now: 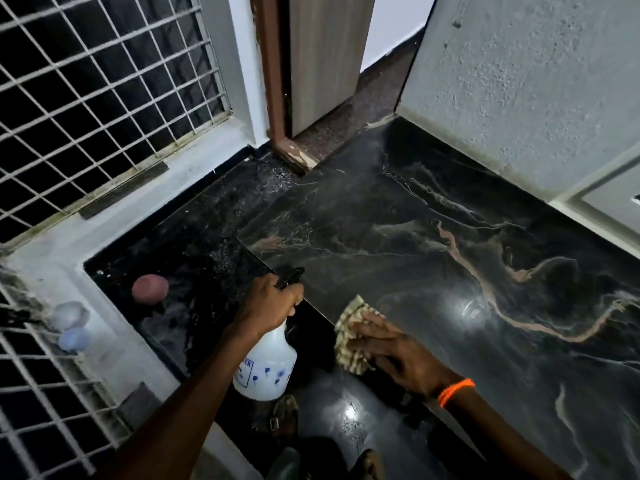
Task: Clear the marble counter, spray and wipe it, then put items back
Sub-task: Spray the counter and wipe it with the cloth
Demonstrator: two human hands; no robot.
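The black marble counter (433, 237) with tan veins fills the right and centre of the head view. My left hand (268, 301) grips the neck of a white spray bottle (265, 365) with a black nozzle, held just off the counter's left edge. My right hand (391, 351) presses a checked cloth (349, 336) flat on the counter near its front-left edge; an orange band is on that wrist.
Left of the counter lies a lower dark floor (194, 258), wet in places, with a reddish round object (149, 289) on it. Two pale round objects (71, 327) sit on the grey ledge under the window grilles. A door (322, 64) stands at the back, a rough wall (536, 91) on the right.
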